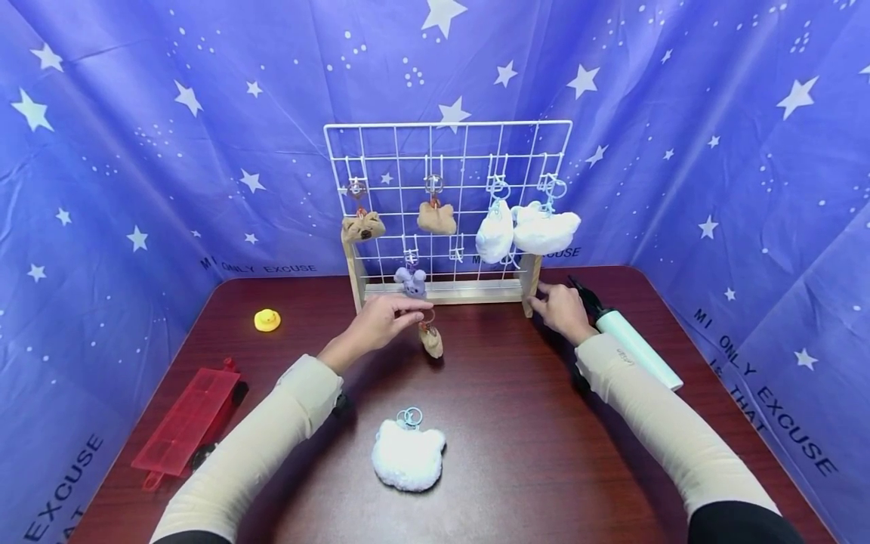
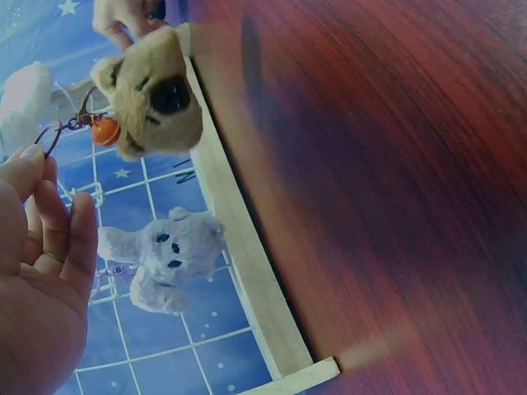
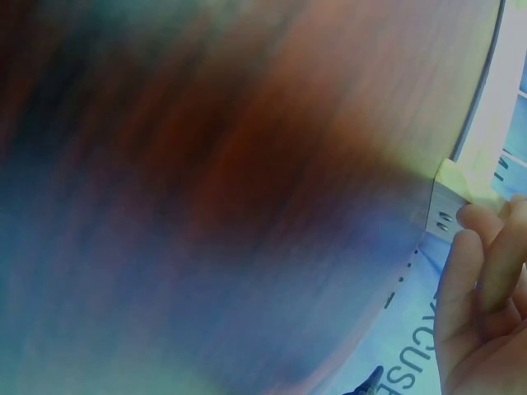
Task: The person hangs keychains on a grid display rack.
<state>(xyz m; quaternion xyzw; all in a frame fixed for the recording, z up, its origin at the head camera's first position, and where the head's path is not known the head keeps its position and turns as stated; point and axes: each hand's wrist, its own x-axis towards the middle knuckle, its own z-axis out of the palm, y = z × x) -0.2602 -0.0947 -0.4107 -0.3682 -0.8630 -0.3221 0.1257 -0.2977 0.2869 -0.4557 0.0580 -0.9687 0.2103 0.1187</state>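
My left hand (image 1: 382, 321) pinches the ring of a brown bear plush keychain (image 1: 431, 341) between thumb and fingertips. In the left wrist view, that bear (image 2: 160, 95) dangles with an orange bell by its dark chain. Just behind it, a lilac plush keychain (image 1: 411, 282) hangs on a lower hook of the white grid rack (image 1: 448, 122). At the rack's right end, my right hand (image 1: 563, 308) grips the wooden upright (image 1: 532, 283), its fingers curled at the wood in the right wrist view. An unoccupied hook (image 1: 457, 253) sits right of the lilac plush.
Two brown plushes (image 1: 437, 218) and two white plushes (image 1: 546, 230) hang on the upper hooks. A white fluffy keychain (image 1: 409, 455) lies on the table (image 1: 516, 423). Left are a yellow duck (image 1: 267, 320) and red toy trailer (image 1: 186, 419); right, a mint-coloured cylindrical thing (image 1: 639, 349).
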